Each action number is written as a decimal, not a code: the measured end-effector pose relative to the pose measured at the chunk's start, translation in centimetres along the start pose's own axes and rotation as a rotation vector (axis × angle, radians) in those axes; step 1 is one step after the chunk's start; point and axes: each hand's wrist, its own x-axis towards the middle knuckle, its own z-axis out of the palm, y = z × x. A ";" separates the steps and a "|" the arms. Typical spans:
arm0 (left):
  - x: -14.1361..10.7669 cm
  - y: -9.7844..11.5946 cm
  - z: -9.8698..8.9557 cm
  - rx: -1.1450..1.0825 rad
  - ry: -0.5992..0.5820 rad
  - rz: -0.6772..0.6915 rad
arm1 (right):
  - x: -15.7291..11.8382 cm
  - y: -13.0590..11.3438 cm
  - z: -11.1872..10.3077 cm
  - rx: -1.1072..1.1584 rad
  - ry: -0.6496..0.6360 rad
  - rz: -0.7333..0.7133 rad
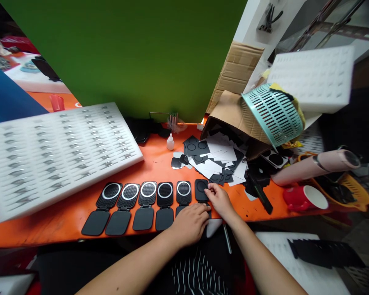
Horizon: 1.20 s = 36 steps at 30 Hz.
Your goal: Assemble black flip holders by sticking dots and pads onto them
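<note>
A folding black piece [201,187] lies open on the orange tabletop [156,169], at the right end of a row. The right hand [220,199] touches the side of its top square, and the left hand [190,222] lies over its bottom part; I can't tell if either grip is pinching. Five more folding pieces [118,223] sit to the left.

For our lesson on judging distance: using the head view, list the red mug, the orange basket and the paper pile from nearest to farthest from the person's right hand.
From the right hand:
1. Paper pile, just beyond it.
2. Red mug, off to the right.
3. Orange basket, farther right, past the mug.
</note>
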 end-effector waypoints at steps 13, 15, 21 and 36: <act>0.2 0.2 0.2 -0.006 -0.005 -0.013 | 2.4 -2.9 0.0 -0.713 0.087 0.157; 0.3 0.5 -0.2 -0.028 -0.018 -0.020 | 2.9 -3.4 -0.1 -0.718 0.084 0.196; -0.4 0.5 -3.2 -0.447 0.208 -0.351 | -1.4 -5.6 -3.6 -0.354 0.484 -0.217; -2.0 0.5 -5.6 -1.326 0.337 -0.672 | -6.5 -10.0 0.1 -0.153 0.080 -0.269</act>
